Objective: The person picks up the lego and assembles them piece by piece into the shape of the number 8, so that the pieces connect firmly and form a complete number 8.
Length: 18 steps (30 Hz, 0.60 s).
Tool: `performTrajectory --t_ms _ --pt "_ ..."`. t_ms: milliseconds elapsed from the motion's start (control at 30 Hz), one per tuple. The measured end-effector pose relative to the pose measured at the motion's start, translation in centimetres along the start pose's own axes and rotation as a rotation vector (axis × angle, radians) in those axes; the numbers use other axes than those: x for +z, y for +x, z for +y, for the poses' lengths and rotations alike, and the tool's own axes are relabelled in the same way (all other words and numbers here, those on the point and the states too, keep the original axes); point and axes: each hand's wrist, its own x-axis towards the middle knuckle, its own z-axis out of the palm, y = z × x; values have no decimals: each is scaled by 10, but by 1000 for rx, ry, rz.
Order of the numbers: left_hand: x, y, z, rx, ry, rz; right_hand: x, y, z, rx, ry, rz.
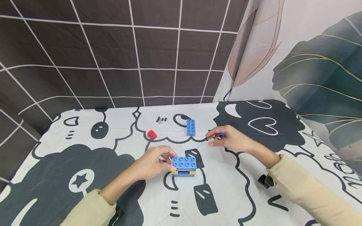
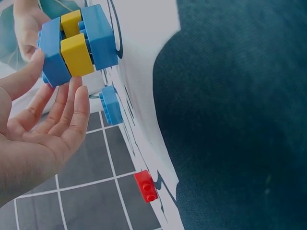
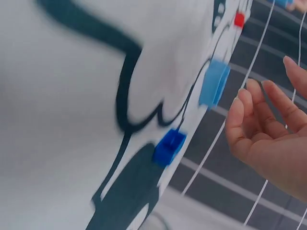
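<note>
A small stack of building bricks (image 1: 184, 164) stands on the patterned cloth in front of me. Two yellow bricks (image 2: 77, 55) sit side by side between a blue brick at the bottom and another blue one on top. My left hand (image 1: 154, 161) pinches the left end of the top blue brick (image 2: 53, 60) between thumb and fingers. Farther back, my right hand (image 1: 230, 138) hovers with fingers loosely bent and nothing between them. Near it lies a dark blue brick (image 3: 169, 147), partly hidden by the hand in the head view.
A loose blue brick (image 1: 190, 127) lies beyond the stack, with a small red brick (image 1: 151, 135) to its left. Black-and-white cloth (image 1: 226, 194) covers the surface. A dark gridded sheet (image 1: 113, 47) hangs behind, and a leaf-print curtain (image 1: 325, 78) is at right.
</note>
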Motion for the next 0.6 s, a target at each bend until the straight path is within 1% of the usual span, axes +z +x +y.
performTrajectory --t_ms 133,267,433,600 --pt "1 0 0 1 -5 1 -13 0 15 84 -47 53" --pt "1 0 -1 5 -15 1 -21 -2 31 147 -80 87" --pt "2 1 -2 12 -25 2 -27 -5 43 219 -74 99" --pt "2 1 -1 9 -25 1 -27 -8 47 264 -59 90"
